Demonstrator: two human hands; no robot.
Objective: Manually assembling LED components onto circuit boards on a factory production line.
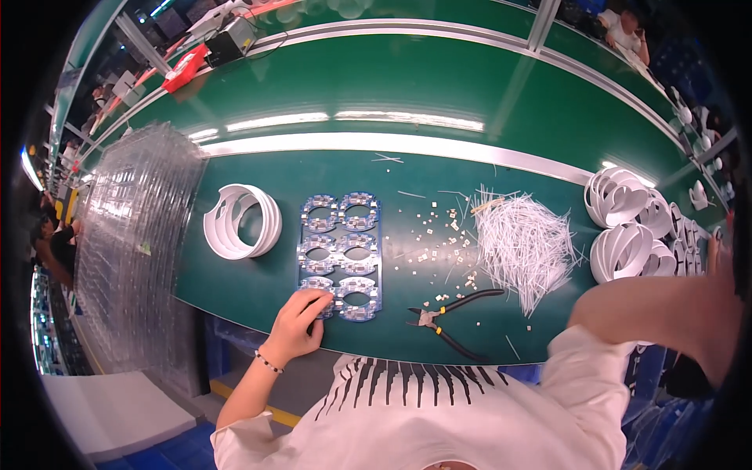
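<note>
My left hand [300,319], with a beaded bracelet at the wrist, is at the near left corner of a blue-edged circuit board panel [339,255]. Its curled fingers lie over the corner and the thumb is by the table's near edge. The panel lies flat and carries paired ring-shaped boards in rows. My right forearm [650,313] stretches out to the right, and its hand is lost in the dark rim. Diagonal cutters [428,317] with black handles lie spread open right of the panel. Small pale connectors [433,252] are scattered beyond them.
A heap of thin white strips [526,247] lies right of the connectors. White curved rings [252,222] stand left of the panel; more white rings [623,254] crowd the right end. Tall stacked clear trays [129,243] rise at the left. Beyond the green table [258,294] runs a metal rail.
</note>
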